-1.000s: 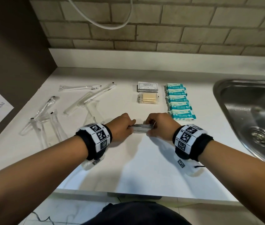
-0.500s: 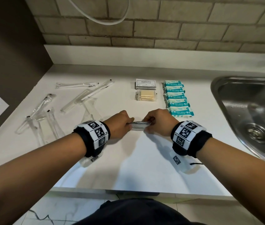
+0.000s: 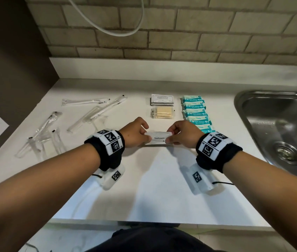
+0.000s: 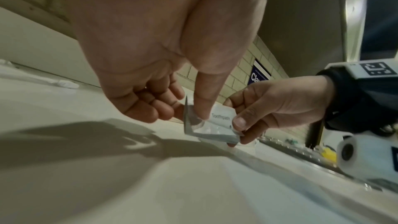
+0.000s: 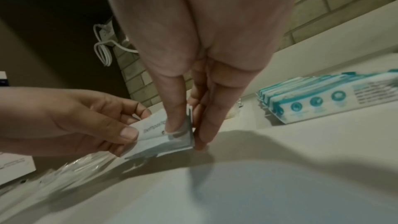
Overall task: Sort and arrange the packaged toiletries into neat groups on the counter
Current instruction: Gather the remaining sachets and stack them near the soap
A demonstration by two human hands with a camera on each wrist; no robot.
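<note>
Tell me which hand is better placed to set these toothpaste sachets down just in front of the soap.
Either could: left hand and right hand each pinch one end of the toothpaste sachets, directly in front of the soap. Right has a slight edge, I'd guess, since the left then reaches the scattered toothbrush packs.

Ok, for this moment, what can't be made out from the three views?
- How many toothpaste sachets are in the stack: the left hand and right hand cover both ends in the head view; blurred in the wrist views.
- Small print on the shampoo sachets: too small.
- The nearest wipes pack: partly behind the right hand.
- The sink: cut off by the right edge.
</note>
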